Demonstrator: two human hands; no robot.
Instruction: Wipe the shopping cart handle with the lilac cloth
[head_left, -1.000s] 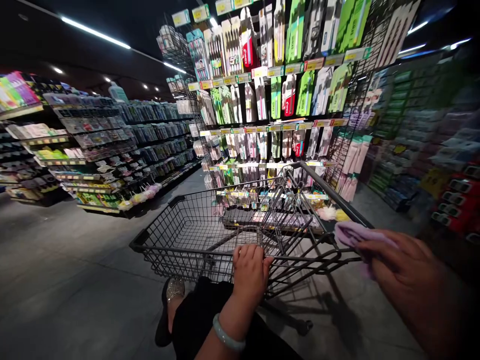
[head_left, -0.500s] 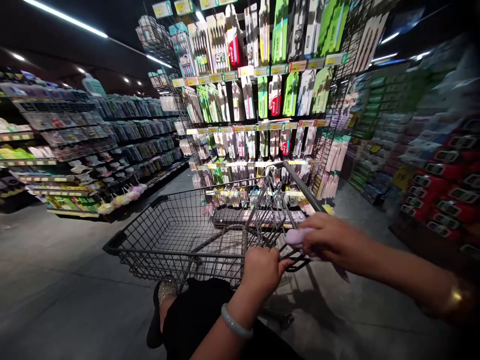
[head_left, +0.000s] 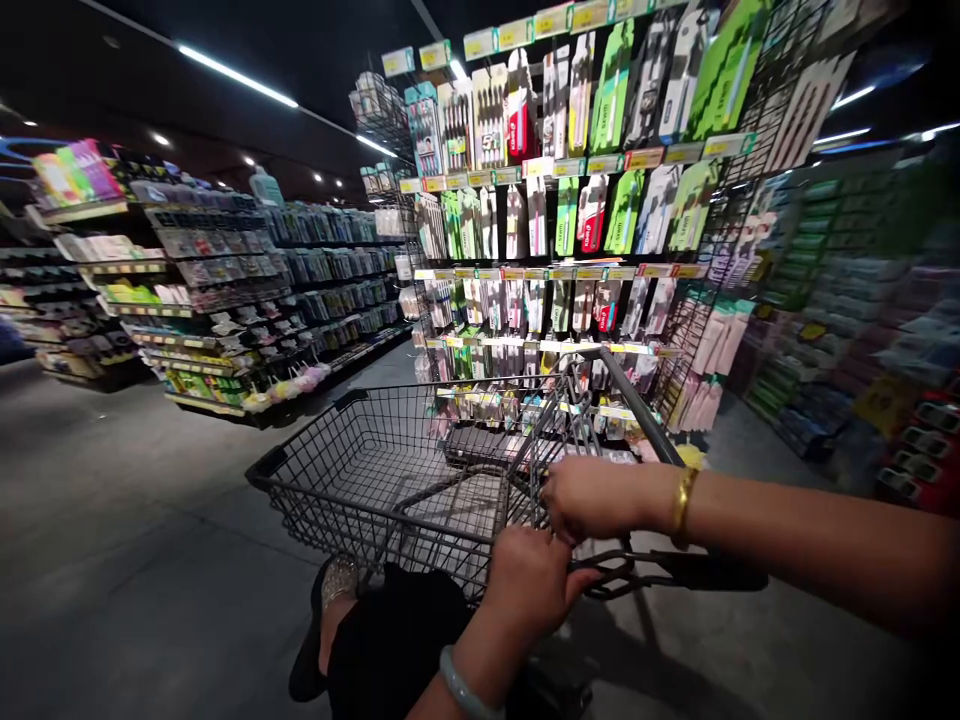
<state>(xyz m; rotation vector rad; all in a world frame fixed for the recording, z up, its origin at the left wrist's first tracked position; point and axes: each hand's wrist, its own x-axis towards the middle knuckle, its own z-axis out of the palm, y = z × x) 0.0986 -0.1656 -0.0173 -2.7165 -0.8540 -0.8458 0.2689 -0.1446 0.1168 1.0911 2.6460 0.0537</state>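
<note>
A black wire shopping cart [head_left: 360, 508] stands sideways in front of me, its basket bare. My left hand [head_left: 529, 580], with a pale bangle at the wrist, is closed around the near rim, thumb pointing right. Just above and beside it, my right hand [head_left: 596, 497] reaches across from the right, with a gold bracelet [head_left: 682, 505] on the wrist. Its fingers curl downward over the child-seat wires, and whatever they hold is hidden beneath them. The cart's handlebar [head_left: 641, 410] slants past behind the right hand.
Directly behind the cart rises a rack of packaged toothbrushes [head_left: 566, 215]. Stocked shelves [head_left: 202, 270] line the aisle on the left, with more goods [head_left: 922, 450] at the right. Below the basket are my shoe [head_left: 330, 600] and the grey floor [head_left: 187, 600].
My right hand has moved left and in over the cart beside my left hand. The lavender cloth it held no longer shows. The view has turned left; my left hand keeps its grip.
</note>
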